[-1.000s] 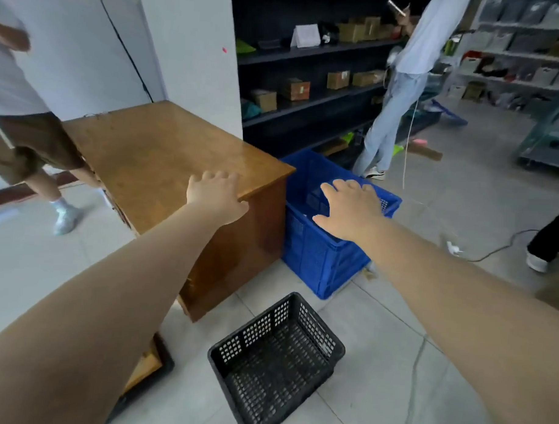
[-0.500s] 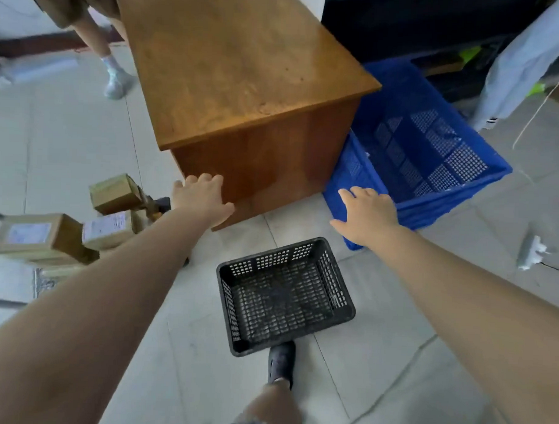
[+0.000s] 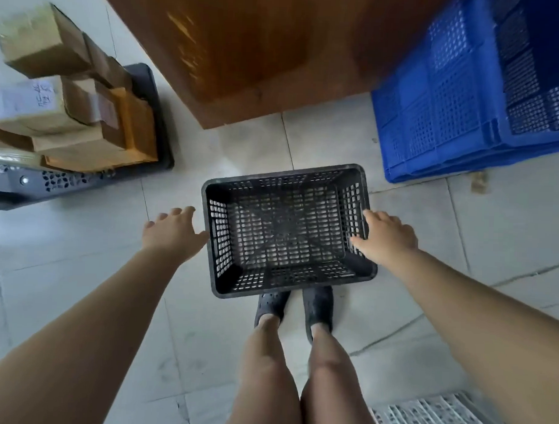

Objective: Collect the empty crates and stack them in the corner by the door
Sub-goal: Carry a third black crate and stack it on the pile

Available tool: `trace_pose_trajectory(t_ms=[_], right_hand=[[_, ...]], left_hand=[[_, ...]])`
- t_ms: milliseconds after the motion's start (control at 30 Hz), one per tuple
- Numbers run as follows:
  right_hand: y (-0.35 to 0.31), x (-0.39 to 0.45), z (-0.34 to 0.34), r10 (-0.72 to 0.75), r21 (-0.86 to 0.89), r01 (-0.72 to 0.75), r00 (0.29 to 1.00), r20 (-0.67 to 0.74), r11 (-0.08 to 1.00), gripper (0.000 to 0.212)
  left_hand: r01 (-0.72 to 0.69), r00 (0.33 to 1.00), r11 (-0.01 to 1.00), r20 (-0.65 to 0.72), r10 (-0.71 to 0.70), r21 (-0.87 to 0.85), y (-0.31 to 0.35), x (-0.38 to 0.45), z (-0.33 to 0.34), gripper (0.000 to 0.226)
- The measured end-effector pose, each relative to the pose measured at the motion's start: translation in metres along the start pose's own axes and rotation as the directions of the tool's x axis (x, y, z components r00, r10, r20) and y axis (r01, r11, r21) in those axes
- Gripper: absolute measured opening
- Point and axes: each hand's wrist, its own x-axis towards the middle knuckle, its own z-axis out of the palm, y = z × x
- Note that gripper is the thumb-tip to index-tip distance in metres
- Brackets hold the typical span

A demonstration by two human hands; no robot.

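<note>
Hands flank black crate (image 3: pixel 287 228); open floor (image 3: pixel 80 252) leftward.

Single head-worn view, tilted steeply down, almost straight at the tiled floor (image 3: pixel 80 252). Wide-angle, with edges bowed. Looks along both forearms to the left hand (image 3: pixel 173 232) and right hand (image 3: pixel 386 239), either side of the black crate (image 3: pixel 285 275) at centre, close below. Own legs and dark shoes (image 3: pixel 295 306) at the bottom edge. Wooden cabinet (image 3: pixel 261 52) fills the top, blue crate (image 3: pixel 449 106) top right, cardboard boxes (image 3: pixel 54 86) top left.
</note>
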Motion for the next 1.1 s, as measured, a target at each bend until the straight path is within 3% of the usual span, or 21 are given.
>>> trace_pose_trajectory(t_ms=[100,233,300,333,400,467,567,633,700,767,900,1100], right_hand=[[0.006,0.057,0.044,0.033,0.048,-0.034,0.999,0.015,0.998,0.07],[0.025,0.129,0.093,0.068,0.113,-0.061,0.996,-0.065,0.992,0.07],[0.035,0.159,0.117,0.094,0.17,-0.075,0.99,-0.108,0.983,0.07],[0.04,0.171,0.128,0.104,0.201,-0.076,0.986,-0.132,0.977,0.071],[0.045,0.189,0.147,0.128,0.276,-0.076,0.976,-0.177,0.958,0.074],[0.044,0.202,0.16,0.193,0.418,-0.094,0.961,-0.2,0.904,0.077],[0.041,0.219,0.172,0.345,0.651,-0.143,0.918,-0.193,0.746,0.073],[0.044,0.232,0.178,0.42,0.749,-0.164,0.893,-0.165,0.642,0.054],[0.049,0.246,0.181,0.47,0.842,-0.185,0.878,-0.09,0.506,0.038],[0.054,0.256,0.179,0.502,0.882,-0.24,0.865,0.004,0.406,0.039],[0.063,0.264,0.171,0.434,0.857,-0.346,0.886,0.165,0.381,0.05],[0.065,0.252,0.154,0.365,0.895,-0.394,0.881,0.302,0.208,0.038]], left_hand=[[0.082,0.996,0.994,0.049,-0.079,-0.075,0.005,0.036,0.056,0.062],[0.191,0.98,0.962,0.096,-0.175,-0.196,0.011,0.085,0.127,0.064],[0.261,0.965,0.892,0.113,-0.236,-0.368,0.011,0.107,0.158,0.066],[0.285,0.958,0.808,0.131,-0.254,-0.516,0.011,0.117,0.171,0.067],[0.301,0.943,0.518,0.168,-0.287,-0.8,0.011,0.134,0.195,0.065],[0.305,0.909,0.26,0.198,-0.367,-0.916,0.011,0.145,0.21,0.061],[0.282,0.888,0.088,0.225,-0.402,-0.955,0.0,0.156,0.225,0.048],[0.316,0.887,0.022,0.287,-0.361,-0.949,-0.009,0.163,0.228,0.028],[0.367,0.883,-0.013,0.353,-0.311,-0.93,-0.015,0.168,0.225,0.022],[0.405,0.886,-0.01,0.396,-0.24,-0.914,-0.017,0.174,0.223,0.029],[0.447,0.878,-0.001,0.439,-0.189,-0.894,-0.015,0.186,0.226,0.033],[0.429,0.867,-0.035,0.423,-0.262,-0.903,-0.005,0.177,0.221,0.029]])
